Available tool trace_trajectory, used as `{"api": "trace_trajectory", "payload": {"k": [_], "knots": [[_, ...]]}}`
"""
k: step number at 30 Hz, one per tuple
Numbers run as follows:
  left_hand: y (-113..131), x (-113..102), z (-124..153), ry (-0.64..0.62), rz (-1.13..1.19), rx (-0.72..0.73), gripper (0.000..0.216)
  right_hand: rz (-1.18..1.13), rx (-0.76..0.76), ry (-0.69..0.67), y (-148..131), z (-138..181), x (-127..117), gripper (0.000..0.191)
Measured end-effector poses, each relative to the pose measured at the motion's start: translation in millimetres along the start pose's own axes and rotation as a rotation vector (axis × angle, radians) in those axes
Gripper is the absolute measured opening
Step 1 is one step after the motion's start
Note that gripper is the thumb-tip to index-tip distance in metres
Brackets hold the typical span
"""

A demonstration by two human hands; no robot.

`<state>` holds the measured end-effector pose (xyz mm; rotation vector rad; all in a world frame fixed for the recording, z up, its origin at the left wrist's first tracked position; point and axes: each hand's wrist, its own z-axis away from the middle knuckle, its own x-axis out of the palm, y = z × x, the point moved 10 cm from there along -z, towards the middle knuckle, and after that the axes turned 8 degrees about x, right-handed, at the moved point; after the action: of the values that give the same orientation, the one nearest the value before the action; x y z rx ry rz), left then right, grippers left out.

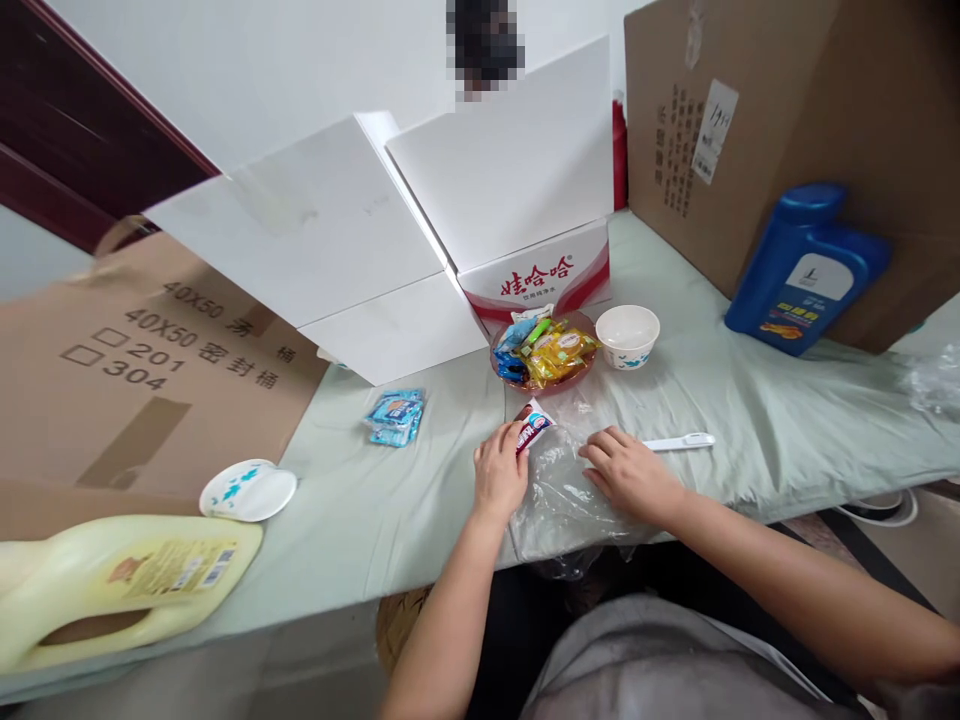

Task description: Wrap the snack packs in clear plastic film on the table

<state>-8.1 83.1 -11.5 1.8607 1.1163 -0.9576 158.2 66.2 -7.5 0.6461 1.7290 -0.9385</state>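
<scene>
- Left hand (501,472) curled round a small red-and-white snack packet (534,425), fingers closed on its near end, far end poking out toward the red bowl (501,372).
- Right hand (628,474) flat and mostly open, palm down on a clear plastic bag (559,500), holding nothing, just pressing the film against the pale green cloth (390,500).
- Clear plastic bag lying between the two hands, near edge hanging over the near side of the table; likely to slide off toward the lap if the pressing palm lifts, since the film looks thin and slack.
- Mouth of the bag hard to make out; cannot tell whether open or flat shut. Risk of the packet catching on stuck-together film and skidding off the top.
- Red bowl heaped with yellow and blue packets just beyond the snack packet; a careless sweep of the left wrist could tip a packet out over the rim.
- White bowl (628,335) to the right of the red one, and a white utensil (679,442) just right of the right hand: easily knocked by the fingers if the hand shifts right.
- Loose blue packets (396,416) well to the left, out of harm's way.
- Cloth wrinkled under the bag; tugging the film could drag the cloth along.
</scene>
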Motion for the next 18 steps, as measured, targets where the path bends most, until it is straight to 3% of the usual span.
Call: {"api": "trace_trajectory", "payload": {"k": [3,6,8,10,13,16,18], "knots": [[-41.4,-8.7,1.8,0.116,0.165,-0.149,0.037,-0.003,-0.05,0.036,4.9,-3.8,20.7,0.047],[-94.4,-29.0,6.2,0.346,0.329,-0.356,0.027,0.006,-0.053,0.005,9.8,-2.3,38.3,0.052],[-113.5,-48.5,2.5,0.505,0.364,-0.43,0.025,0.004,-0.047,0.0,10.6,-1.2,39.9,0.052],[-109.0,-66.4,-14.7,0.595,0.356,-0.395,0.029,-0.003,-0.043,-0.005,10.1,-1.0,37.6,0.052],[-68.6,-76.9,-58.8,0.594,0.337,-0.18,0.035,-0.009,-0.04,-0.018,9.3,-1.8,34.3,0.052],[-29.3,-56.4,-99.6,0.462,0.308,-0.004,0.035,-0.012,-0.041,-0.018,9.0,-2.2,32.8,0.051],[-17.2,-32.4,-117.5,0.324,0.272,0.039,0.034,-0.012,-0.039,-0.02,8.9,-1.9,32.5,0.051]]}}
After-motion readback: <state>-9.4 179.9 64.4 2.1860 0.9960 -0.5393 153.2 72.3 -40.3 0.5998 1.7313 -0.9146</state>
